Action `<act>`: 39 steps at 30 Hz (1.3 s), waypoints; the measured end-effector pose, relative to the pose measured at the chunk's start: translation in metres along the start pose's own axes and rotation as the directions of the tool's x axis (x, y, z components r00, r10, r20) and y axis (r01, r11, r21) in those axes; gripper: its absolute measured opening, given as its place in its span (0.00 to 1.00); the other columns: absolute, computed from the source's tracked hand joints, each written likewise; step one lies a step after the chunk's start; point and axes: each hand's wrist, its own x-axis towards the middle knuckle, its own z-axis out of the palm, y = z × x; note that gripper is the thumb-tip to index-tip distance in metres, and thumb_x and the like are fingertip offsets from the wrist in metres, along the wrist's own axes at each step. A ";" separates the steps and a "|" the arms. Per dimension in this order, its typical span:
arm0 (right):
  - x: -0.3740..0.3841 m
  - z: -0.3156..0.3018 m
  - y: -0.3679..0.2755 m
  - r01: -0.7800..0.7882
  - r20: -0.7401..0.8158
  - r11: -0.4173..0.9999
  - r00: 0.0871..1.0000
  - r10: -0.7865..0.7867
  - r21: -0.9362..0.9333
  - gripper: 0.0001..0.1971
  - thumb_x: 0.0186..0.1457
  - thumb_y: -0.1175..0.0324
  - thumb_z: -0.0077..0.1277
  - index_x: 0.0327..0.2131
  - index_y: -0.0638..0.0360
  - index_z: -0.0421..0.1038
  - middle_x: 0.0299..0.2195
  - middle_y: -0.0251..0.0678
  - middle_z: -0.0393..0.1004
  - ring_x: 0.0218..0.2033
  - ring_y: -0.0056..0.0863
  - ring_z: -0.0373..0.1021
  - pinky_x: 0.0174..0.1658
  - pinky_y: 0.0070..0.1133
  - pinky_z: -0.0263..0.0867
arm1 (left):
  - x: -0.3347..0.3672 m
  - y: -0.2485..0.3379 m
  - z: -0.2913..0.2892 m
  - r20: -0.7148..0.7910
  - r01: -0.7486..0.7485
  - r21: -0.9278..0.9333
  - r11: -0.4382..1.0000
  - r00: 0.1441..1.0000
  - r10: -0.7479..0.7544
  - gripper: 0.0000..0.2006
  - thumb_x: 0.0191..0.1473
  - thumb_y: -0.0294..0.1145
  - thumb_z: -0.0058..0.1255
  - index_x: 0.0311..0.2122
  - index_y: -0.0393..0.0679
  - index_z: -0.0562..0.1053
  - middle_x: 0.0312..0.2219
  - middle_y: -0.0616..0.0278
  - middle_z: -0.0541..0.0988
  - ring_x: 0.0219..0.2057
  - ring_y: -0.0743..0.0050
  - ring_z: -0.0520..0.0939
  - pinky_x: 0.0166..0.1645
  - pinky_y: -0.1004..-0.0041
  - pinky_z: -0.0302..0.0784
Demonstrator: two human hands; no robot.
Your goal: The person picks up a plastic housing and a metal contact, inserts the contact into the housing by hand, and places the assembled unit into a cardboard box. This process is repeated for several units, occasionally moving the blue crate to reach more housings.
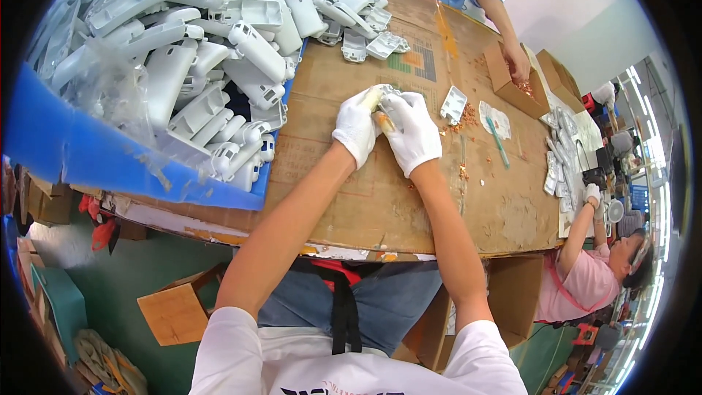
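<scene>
Both my hands wear white gloves and meet above the cardboard-covered table. My left hand [356,126] and my right hand [412,130] are closed together on a white plastic housing piece [387,92], mostly hidden by the fingers. The thumb areas look yellowish and orange. Just right of my right hand lies an open white plastic housing [454,104], hollow side up, beside scattered small copper-coloured parts [463,126]. Farther up, several similar white housings [383,45] rest near the large pile.
At the left, a blue bin [146,175] overflows with white plastic housings [172,80]. A teal pen-like tool [497,142] lies on the right. Across the table, a co-worker's hand [518,66] reaches into a cardboard box [506,88]. Another person in pink [585,278] works at the right beside bagged parts [559,153].
</scene>
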 end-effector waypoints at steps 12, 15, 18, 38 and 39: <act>-0.002 0.000 -0.007 0.008 0.042 0.998 0.999 -0.006 -0.059 0.12 0.53 0.61 0.55 0.42 0.44 0.72 0.43 0.39 0.69 0.36 0.42 0.73 0.37 0.34 0.70 | -0.003 0.001 -0.004 -0.032 0.012 0.009 1.000 0.999 -0.012 0.13 0.64 0.33 0.41 0.46 0.37 0.74 0.38 0.60 0.79 0.37 0.74 0.79 0.40 0.74 0.77; 0.000 -0.001 -0.012 -0.004 0.093 0.993 0.996 0.015 -0.121 0.14 0.54 0.62 0.56 0.44 0.48 0.73 0.43 0.37 0.70 0.37 0.39 0.73 0.38 0.30 0.69 | -0.005 0.002 -0.004 -0.049 0.010 0.024 1.000 0.999 -0.009 0.13 0.63 0.32 0.41 0.45 0.37 0.74 0.38 0.59 0.79 0.37 0.73 0.79 0.40 0.73 0.77; 0.001 -0.007 -0.011 -0.028 0.122 0.990 0.991 0.045 -0.137 0.14 0.53 0.63 0.56 0.45 0.47 0.72 0.42 0.38 0.70 0.37 0.41 0.73 0.38 0.32 0.70 | -0.006 -0.001 0.000 -0.054 0.010 0.045 0.999 0.998 -0.008 0.12 0.62 0.30 0.42 0.44 0.36 0.74 0.37 0.59 0.78 0.37 0.72 0.79 0.41 0.74 0.77; -0.001 0.000 0.005 0.011 -0.084 1.000 0.996 -0.010 0.020 0.14 0.50 0.62 0.59 0.39 0.53 0.69 0.42 0.37 0.71 0.34 0.43 0.73 0.36 0.34 0.71 | 0.003 0.001 -0.011 0.214 -0.025 0.011 1.000 0.977 0.022 0.18 0.65 0.33 0.37 0.54 0.33 0.68 0.49 0.54 0.76 0.50 0.64 0.76 0.55 0.66 0.72; -0.001 0.001 0.005 0.023 -0.070 1.000 0.997 -0.022 0.013 0.13 0.50 0.62 0.59 0.39 0.52 0.69 0.42 0.37 0.71 0.34 0.43 0.73 0.36 0.34 0.70 | 0.001 0.002 -0.012 0.197 -0.029 0.040 0.999 0.980 0.021 0.17 0.65 0.32 0.38 0.54 0.33 0.68 0.49 0.54 0.75 0.50 0.64 0.76 0.55 0.67 0.73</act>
